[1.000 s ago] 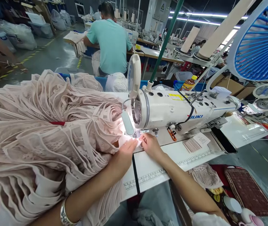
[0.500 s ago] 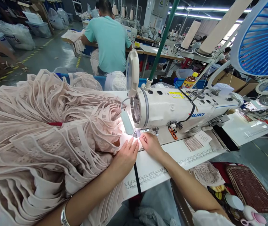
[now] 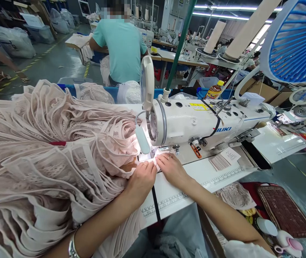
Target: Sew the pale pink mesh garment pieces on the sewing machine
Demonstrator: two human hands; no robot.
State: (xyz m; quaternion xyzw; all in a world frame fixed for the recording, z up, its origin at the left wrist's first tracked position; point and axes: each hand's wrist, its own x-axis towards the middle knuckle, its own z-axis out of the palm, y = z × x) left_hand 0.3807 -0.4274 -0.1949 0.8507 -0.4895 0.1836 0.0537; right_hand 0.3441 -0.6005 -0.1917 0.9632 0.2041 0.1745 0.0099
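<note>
1. Ruler marks (image 3: 150,212) edge our tabletop (image 3: 169,186).
2. We read blue "JUKI" (image 3: 223,129) on the sewing machine (image 3: 178,120).
3. At its lit end, our left hand (image 3: 141,180) and right hand (image 3: 173,170) touch pale fabric (image 3: 151,161) — whether pinching, we cannot tell.

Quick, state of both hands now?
Left hand: fingers bent on the pale cloth; whether it grips cannot be told.
Right hand: fingertips on the cloth; grip also unclear.
</note>
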